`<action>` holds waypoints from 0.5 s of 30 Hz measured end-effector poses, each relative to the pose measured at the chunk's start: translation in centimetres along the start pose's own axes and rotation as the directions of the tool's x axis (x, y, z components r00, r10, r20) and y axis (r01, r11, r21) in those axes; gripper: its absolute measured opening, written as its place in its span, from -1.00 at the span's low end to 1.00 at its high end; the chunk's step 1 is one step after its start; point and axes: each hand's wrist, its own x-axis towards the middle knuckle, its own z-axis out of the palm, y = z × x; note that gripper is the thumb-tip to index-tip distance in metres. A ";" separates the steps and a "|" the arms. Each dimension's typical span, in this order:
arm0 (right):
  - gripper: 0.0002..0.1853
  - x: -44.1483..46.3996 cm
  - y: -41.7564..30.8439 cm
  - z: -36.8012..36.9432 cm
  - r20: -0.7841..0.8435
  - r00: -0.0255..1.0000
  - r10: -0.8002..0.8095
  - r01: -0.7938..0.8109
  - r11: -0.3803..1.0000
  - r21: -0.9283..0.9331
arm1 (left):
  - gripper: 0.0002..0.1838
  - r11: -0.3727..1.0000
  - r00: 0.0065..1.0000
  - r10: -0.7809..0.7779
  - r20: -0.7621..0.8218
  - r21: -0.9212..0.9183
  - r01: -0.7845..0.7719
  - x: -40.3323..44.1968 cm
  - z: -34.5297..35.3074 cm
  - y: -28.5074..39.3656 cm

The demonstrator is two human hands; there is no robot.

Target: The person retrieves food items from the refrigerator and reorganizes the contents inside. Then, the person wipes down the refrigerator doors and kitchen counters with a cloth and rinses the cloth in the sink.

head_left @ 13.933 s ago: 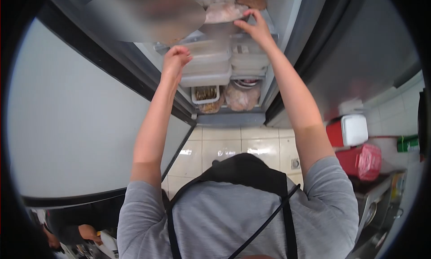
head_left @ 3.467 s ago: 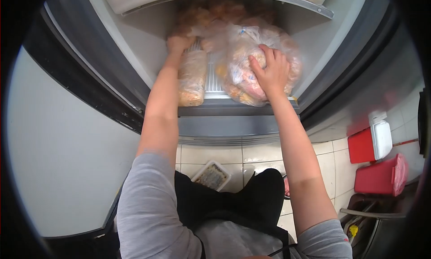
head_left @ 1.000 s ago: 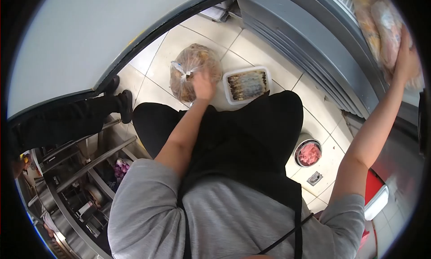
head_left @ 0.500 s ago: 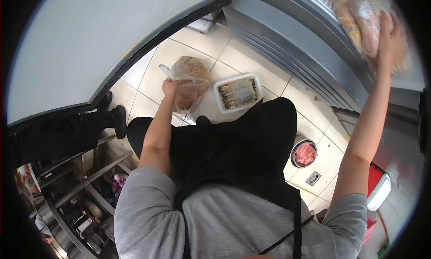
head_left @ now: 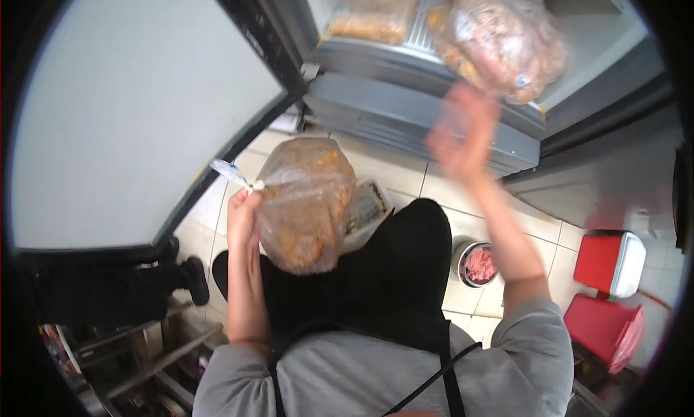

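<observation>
My left hand (head_left: 243,218) is closed around the gathered neck of a clear plastic bag (head_left: 305,207). Brown and orange food, its kind unclear, fills the bag, which hangs above my lap. My right hand (head_left: 466,131), smeared by motion, is in front of the freezer's lower edge, just below a plastic bag of pale pink meat (head_left: 506,44). Whether its fingers touch that bag cannot be made out. A white plastic tub (head_left: 382,225) with dark-edged food stands on the floor, partly hidden by the hanging bag.
The freezer door (head_left: 137,113) stands open on the left. A flat bagged package (head_left: 376,15) lies inside the freezer. On the tiles to the right are a round pot (head_left: 458,261) of pink meat and red chairs (head_left: 593,326). Another person's dark-clothed leg (head_left: 123,287) is at left.
My left hand has raised the bag from the floor toward me. My right hand has come off the freezer bags, moving down and left. The view has turned toward the freezer.
</observation>
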 end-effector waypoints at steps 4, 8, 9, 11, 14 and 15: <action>0.19 -13.6 -11.2 3.9 0.716 0.544 0.436 -0.805 0.031 0.593 | -0.94 0.961 0.985 0.136 0.110 -0.258 -0.104 -2.1 4.7 5.9; 0.15 -9.6 -17.3 3.1 0.649 0.599 0.468 -0.626 -0.232 0.745 | -0.96 0.894 0.908 0.326 0.262 -0.397 -0.207 -4.7 8.6 11.1; 0.15 -8.7 -17.3 2.7 0.641 0.607 0.470 -0.620 -0.224 0.752 | -0.94 0.882 0.885 0.370 0.283 -0.405 -0.240 -5.3 8.9 12.5; 0.08 -5.8 -16.5 1.9 0.527 0.701 0.480 -0.594 -0.015 0.804 | -0.92 0.832 0.835 0.488 0.253 -0.424 -0.358 -6.5 10.4 15.8; -0.11 0.1 -14.5 0.5 0.361 0.773 0.522 -0.489 0.127 0.863 | -0.88 0.709 0.701 0.665 0.257 -0.511 -0.486 -6.9 13.8 21.0; -0.15 2.2 -13.8 0.1 0.297 0.783 0.547 -0.451 0.171 0.876 | -0.88 0.725 0.660 0.665 0.349 -0.516 -0.456 -5.6 14.7 22.5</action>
